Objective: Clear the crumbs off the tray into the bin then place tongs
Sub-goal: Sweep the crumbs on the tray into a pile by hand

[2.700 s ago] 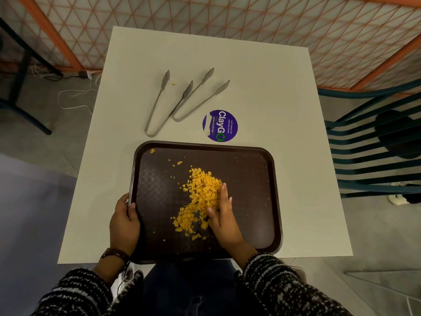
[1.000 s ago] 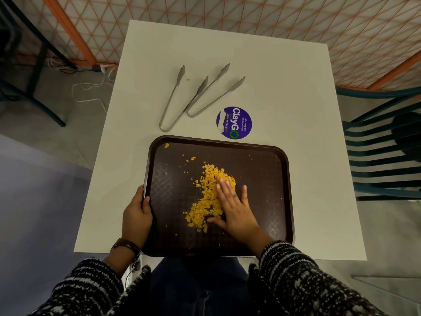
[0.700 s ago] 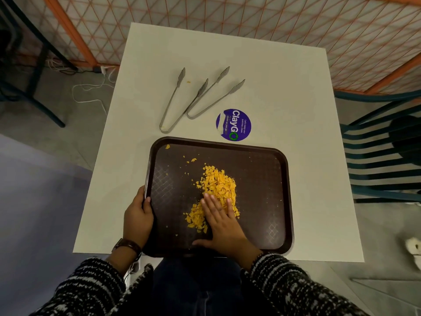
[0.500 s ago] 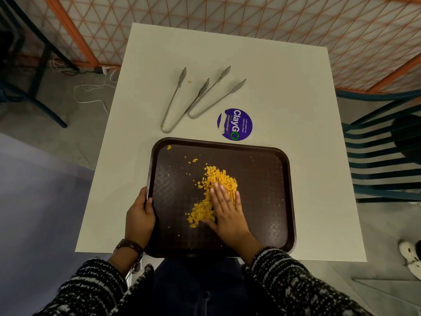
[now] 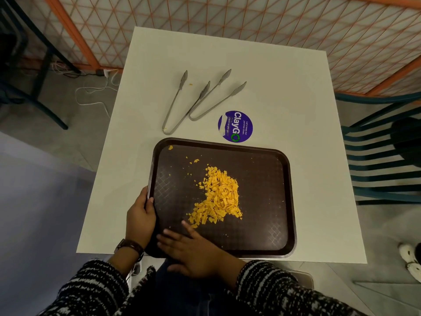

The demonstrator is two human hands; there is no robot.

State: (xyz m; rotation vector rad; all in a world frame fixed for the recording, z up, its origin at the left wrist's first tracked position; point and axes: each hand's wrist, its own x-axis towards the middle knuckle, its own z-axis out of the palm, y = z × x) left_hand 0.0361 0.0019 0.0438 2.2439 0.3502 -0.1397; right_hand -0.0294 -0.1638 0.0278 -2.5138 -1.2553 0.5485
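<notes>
- Gripping the tray (image 5: 262, 224) at its 9 o'clock rim: left hand (image 5: 140, 218).
- Right hand (image 5: 193, 252): flat, fingers spread, empty, at 7 o'clock of the crumbs (image 5: 219, 197).
- Two tongs (image 5: 182, 101) lie at 12 o'clock.

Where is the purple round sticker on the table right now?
In the head view, the purple sticker lies flat on the white table, just beyond the tray's far edge and right of the two tongs.

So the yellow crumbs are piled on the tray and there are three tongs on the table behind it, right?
Almost. The head view shows two tongs, not three, lying on the table behind the tray. Their arms overlap, so they can look like more. The yellow crumbs are indeed piled on the tray.
</notes>
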